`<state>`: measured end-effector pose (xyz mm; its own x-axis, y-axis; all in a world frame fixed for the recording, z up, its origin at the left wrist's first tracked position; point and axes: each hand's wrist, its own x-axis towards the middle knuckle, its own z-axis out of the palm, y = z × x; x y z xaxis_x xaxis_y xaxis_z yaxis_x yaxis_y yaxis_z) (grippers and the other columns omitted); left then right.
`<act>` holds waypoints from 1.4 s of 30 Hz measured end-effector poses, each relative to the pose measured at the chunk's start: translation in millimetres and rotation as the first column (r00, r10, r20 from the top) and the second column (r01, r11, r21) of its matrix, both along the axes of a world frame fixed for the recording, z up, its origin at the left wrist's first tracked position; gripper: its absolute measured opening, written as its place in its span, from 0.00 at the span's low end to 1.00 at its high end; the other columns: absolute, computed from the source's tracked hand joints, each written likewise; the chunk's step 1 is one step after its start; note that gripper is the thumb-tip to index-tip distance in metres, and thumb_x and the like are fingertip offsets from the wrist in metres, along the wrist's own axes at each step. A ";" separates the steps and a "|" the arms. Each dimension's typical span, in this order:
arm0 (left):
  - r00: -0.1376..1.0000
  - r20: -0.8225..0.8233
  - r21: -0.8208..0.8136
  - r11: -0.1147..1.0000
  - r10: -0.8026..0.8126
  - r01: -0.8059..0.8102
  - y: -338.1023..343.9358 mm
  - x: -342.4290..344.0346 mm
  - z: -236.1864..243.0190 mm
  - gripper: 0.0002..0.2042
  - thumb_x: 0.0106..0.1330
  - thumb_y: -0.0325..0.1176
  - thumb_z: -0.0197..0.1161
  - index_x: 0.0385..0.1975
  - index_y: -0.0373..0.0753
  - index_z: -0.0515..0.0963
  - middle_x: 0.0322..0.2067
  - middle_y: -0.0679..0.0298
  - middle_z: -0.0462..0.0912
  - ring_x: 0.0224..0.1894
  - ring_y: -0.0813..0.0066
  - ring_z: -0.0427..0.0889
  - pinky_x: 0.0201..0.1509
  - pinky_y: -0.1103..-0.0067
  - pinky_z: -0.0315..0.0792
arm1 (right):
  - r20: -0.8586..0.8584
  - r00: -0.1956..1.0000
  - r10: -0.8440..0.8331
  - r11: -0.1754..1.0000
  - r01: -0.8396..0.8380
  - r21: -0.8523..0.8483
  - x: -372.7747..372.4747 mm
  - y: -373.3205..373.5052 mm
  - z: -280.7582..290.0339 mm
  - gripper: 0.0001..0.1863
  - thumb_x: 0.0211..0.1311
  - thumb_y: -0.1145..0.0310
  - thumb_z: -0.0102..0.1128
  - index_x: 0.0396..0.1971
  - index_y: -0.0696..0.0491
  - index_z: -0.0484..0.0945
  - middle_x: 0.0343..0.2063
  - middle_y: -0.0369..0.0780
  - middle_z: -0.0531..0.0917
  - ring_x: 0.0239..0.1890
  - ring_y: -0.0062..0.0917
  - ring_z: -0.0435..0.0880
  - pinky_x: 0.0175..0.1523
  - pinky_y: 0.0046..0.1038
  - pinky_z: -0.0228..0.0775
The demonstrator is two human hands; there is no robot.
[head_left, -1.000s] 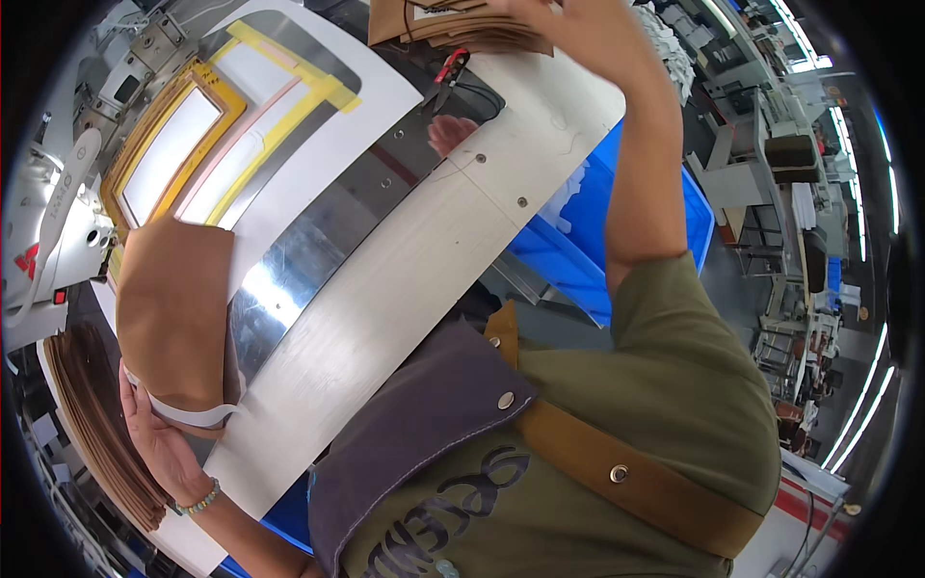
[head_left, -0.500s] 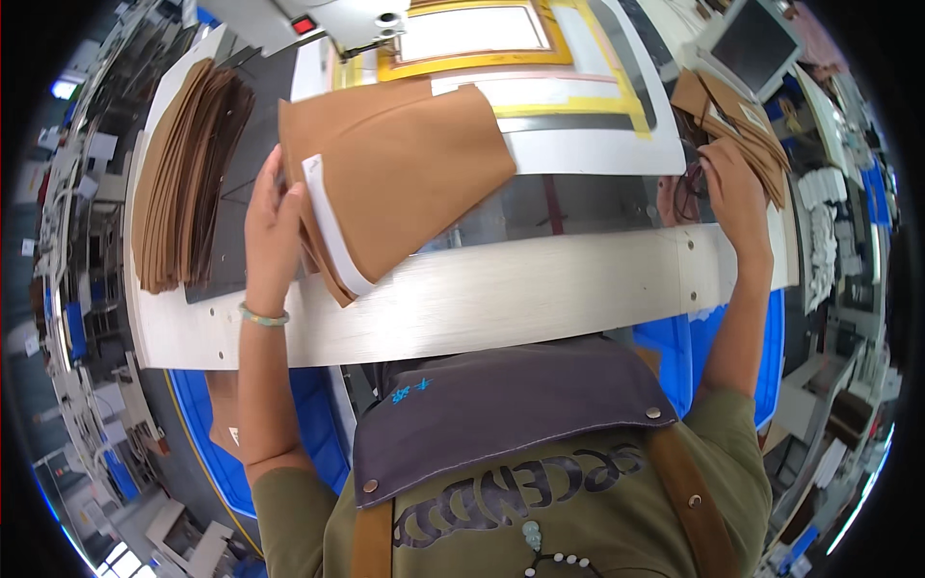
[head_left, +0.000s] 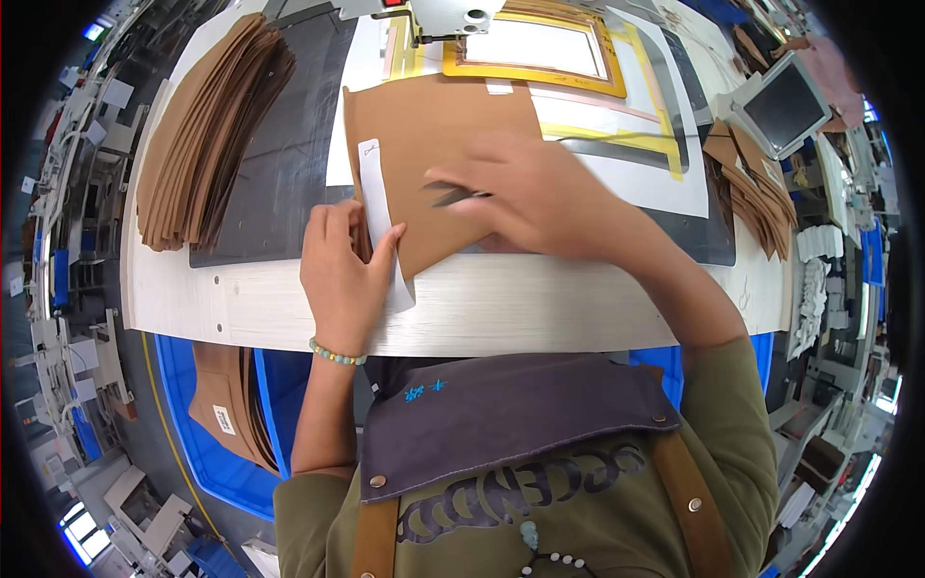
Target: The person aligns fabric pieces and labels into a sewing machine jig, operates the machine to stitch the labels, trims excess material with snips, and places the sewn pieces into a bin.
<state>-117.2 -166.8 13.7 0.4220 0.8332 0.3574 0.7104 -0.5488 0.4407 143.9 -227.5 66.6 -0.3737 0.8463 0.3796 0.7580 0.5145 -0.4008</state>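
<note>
A flat brown panel (head_left: 434, 116), leather-like, lies on the table in front of me. Along its left side runs a narrow white strip (head_left: 376, 197) with a small handwritten mark. My left hand (head_left: 339, 270) grips the panel's lower left edge, its thumb lying over the strip. Above the panel's right part is my right hand (head_left: 549, 197), closed and smeared by motion. From its fingers a pair of scissors (head_left: 446, 193) points left toward the strip, the dark blades slightly apart. Their handles are hidden in the hand.
A thick stack of brown panels (head_left: 202, 135) stands at the left. Beyond my panel are a machine head (head_left: 453, 17) and a yellow frame (head_left: 617, 75). More brown pieces (head_left: 756, 188) lie at the right by a monitor (head_left: 788, 104). A blue bin (head_left: 178, 385) sits below the table edge.
My right hand has come from the table's right side to above the panel, now with scissors. The panel is lowered flat, and my left hand has shifted to its lower edge.
</note>
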 end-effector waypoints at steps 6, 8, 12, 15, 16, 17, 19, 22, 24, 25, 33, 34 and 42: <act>0.986 0.143 0.170 0.984 -0.080 0.055 -1.5 -12.6 -3.1 0.22 0.59 0.36 0.82 0.51 0.37 0.82 0.47 0.60 0.82 0.44 0.60 0.80 0.44 0.67 0.78 | 0.228 0.974 -0.008 0.994 0.034 -0.109 -32.9 43.5 -35.7 0.12 0.73 0.59 0.64 0.45 0.51 0.83 0.38 0.41 0.87 0.42 0.38 0.90 0.44 0.40 0.81; 0.998 0.024 0.170 0.984 -0.060 0.055 -3.7 -17.1 -1.4 0.20 0.59 0.36 0.82 0.46 0.36 0.84 0.45 0.60 0.81 0.45 0.60 0.80 0.44 0.68 0.77 | 0.232 0.973 -0.023 0.992 0.052 -0.117 -31.5 48.0 -39.7 0.12 0.73 0.59 0.64 0.45 0.51 0.83 0.37 0.41 0.87 0.40 0.38 0.90 0.43 0.39 0.81; 0.998 0.048 0.072 0.997 0.029 -0.032 -4.1 -13.2 -2.8 0.16 0.58 0.33 0.82 0.41 0.36 0.85 0.41 0.62 0.82 0.43 0.62 0.79 0.47 0.69 0.75 | 0.175 0.983 -0.058 0.995 0.071 -0.067 -33.6 51.6 -43.0 0.13 0.71 0.58 0.67 0.45 0.50 0.82 0.36 0.40 0.85 0.40 0.39 0.88 0.42 0.40 0.79; 0.993 0.118 0.026 1.000 -0.009 0.006 0.0 -8.7 -7.1 0.12 0.60 0.31 0.81 0.38 0.35 0.84 0.36 0.62 0.81 0.40 0.63 0.79 0.45 0.71 0.75 | 0.206 0.978 -0.034 0.999 0.040 -0.025 -37.3 53.6 -43.5 0.12 0.70 0.58 0.67 0.43 0.50 0.81 0.35 0.40 0.85 0.39 0.38 0.88 0.40 0.39 0.79; 0.992 0.128 0.027 1.000 -0.009 0.006 1.5 -8.1 -8.7 0.11 0.62 0.31 0.79 0.38 0.36 0.84 0.35 0.62 0.81 0.40 0.62 0.79 0.45 0.70 0.75 | 0.232 0.972 -0.036 0.997 0.051 -0.057 -38.6 54.8 -43.7 0.12 0.70 0.58 0.67 0.43 0.50 0.81 0.35 0.40 0.85 0.39 0.38 0.88 0.40 0.39 0.79; 0.989 0.148 0.034 0.999 -0.004 -0.001 2.7 -8.6 -10.2 0.10 0.63 0.31 0.78 0.38 0.36 0.84 0.34 0.62 0.81 0.39 0.61 0.78 0.44 0.69 0.75 | 0.233 0.972 -0.038 0.999 0.042 -0.011 -40.3 56.3 -44.2 0.12 0.70 0.58 0.67 0.43 0.50 0.81 0.34 0.40 0.85 0.39 0.37 0.88 0.40 0.38 0.79; 0.981 0.191 -0.022 1.000 -0.011 0.015 3.2 -11.4 -12.4 0.08 0.65 0.30 0.76 0.37 0.35 0.84 0.33 0.63 0.81 0.37 0.64 0.79 0.43 0.71 0.75 | 0.235 0.971 -0.040 0.999 0.033 0.034 -43.2 59.1 -45.4 0.12 0.70 0.58 0.67 0.43 0.50 0.81 0.34 0.39 0.85 0.39 0.37 0.88 0.40 0.38 0.78; 0.923 0.379 -0.186 0.983 0.067 0.005 3.3 -15.4 -14.9 0.05 0.70 0.28 0.74 0.38 0.35 0.84 0.33 0.66 0.83 0.35 0.74 0.79 0.41 0.78 0.74 | 0.227 0.973 -0.031 0.999 0.024 0.033 -46.6 62.2 -47.1 0.12 0.70 0.58 0.67 0.43 0.50 0.81 0.31 0.39 0.85 0.37 0.36 0.89 0.38 0.37 0.78; 0.854 0.496 -0.296 0.955 0.156 -0.002 4.6 -17.0 -15.5 0.04 0.73 0.28 0.72 0.39 0.34 0.85 0.34 0.68 0.85 0.34 0.82 0.79 0.40 0.83 0.73 | 0.205 0.978 -0.027 0.998 0.016 0.056 -47.7 63.9 -47.3 0.11 0.70 0.59 0.67 0.42 0.50 0.80 0.30 0.39 0.85 0.34 0.36 0.89 0.36 0.37 0.77; 0.832 0.525 -0.354 0.935 0.178 0.024 5.5 -17.4 -15.7 0.04 0.74 0.28 0.72 0.40 0.35 0.84 0.35 0.69 0.86 0.35 0.84 0.80 0.42 0.84 0.73 | 0.228 0.973 -0.028 0.999 0.023 0.025 -47.6 65.6 -47.0 0.11 0.70 0.59 0.67 0.42 0.50 0.80 0.30 0.39 0.85 0.34 0.36 0.89 0.36 0.37 0.77; 0.778 0.602 -0.446 0.884 0.180 0.141 7.9 -17.6 -16.4 0.08 0.73 0.27 0.73 0.47 0.36 0.81 0.34 0.71 0.88 0.37 0.89 0.81 0.44 0.87 0.72 | 0.161 0.987 -0.001 1.000 0.001 0.003 -51.6 71.8 -42.8 0.11 0.72 0.59 0.65 0.43 0.50 0.79 0.31 0.39 0.87 0.33 0.36 0.89 0.34 0.38 0.77; 0.777 0.602 -0.464 0.872 0.182 0.156 7.5 -17.9 -16.2 0.08 0.73 0.27 0.72 0.47 0.36 0.81 0.34 0.72 0.88 0.37 0.89 0.81 0.43 0.88 0.72 | 0.187 0.982 -0.012 0.999 0.018 -0.030 -52.5 72.7 -42.3 0.11 0.72 0.59 0.65 0.43 0.50 0.79 0.31 0.39 0.87 0.33 0.36 0.89 0.34 0.38 0.77; 0.768 0.624 -0.449 0.872 0.147 0.197 8.2 -15.6 -15.5 0.08 0.71 0.25 0.73 0.45 0.35 0.82 0.32 0.71 0.87 0.33 0.90 0.79 0.38 0.87 0.72 | 0.198 0.980 0.037 0.994 -0.015 -0.112 -63.2 80.0 -44.8 0.07 0.69 0.65 0.62 0.42 0.49 0.79 0.27 0.39 0.85 0.28 0.38 0.88 0.32 0.41 0.75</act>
<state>-132.8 -158.7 -1.8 0.2702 0.9555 0.1180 0.1685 -0.1677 0.9713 80.7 -147.6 21.8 -0.4551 0.8675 0.2008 0.8151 0.4966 -0.2982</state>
